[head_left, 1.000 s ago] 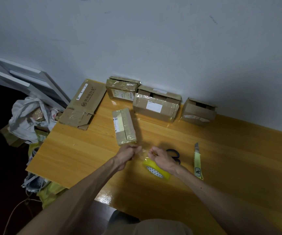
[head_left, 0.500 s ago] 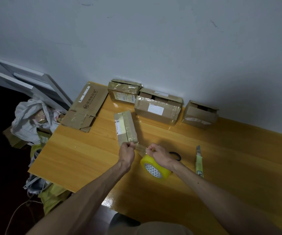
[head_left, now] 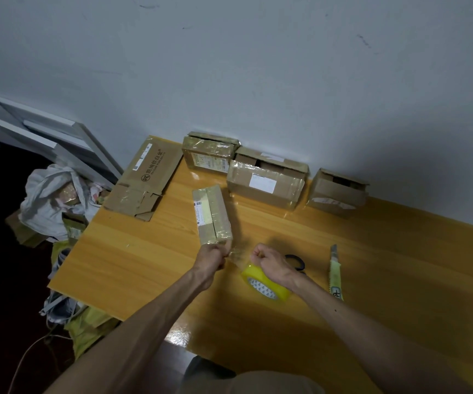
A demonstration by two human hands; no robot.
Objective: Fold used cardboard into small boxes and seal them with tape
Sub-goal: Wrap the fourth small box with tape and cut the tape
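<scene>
Pale grey wall backs a yellow wooden worktop [head_left: 386,251], where both bare hands work near the front edge. The left grip [head_left: 211,258] pinches the free end of a clear tape strip [head_left: 236,255], fingers curled in on it, right against the near end of the small box [head_left: 212,216]. This long, narrow box lies flat on the worktop just beyond that grip, wrapped in glossy tape, with a white label along its left side. The strip runs rightward from the left grip to the yellow tape roll [head_left: 266,285], which the right grip [head_left: 269,264] holds with its fingers curled over the top. Whether the roll touches the worktop cannot be told. Black scissors [head_left: 296,261] lie just right of the right grip, partly hidden behind it, and a pale green utility knife [head_left: 335,275] lies farther right. Well beyond both grips, a squat box [head_left: 208,153], a wide box [head_left: 265,183] and an end box [head_left: 336,193] sit along the wall. Beyond and left of the left grip, a flattened carton [head_left: 147,177] lies at the worktop's far corner. Off the worktop to the left sits a white bag [head_left: 50,200].
</scene>
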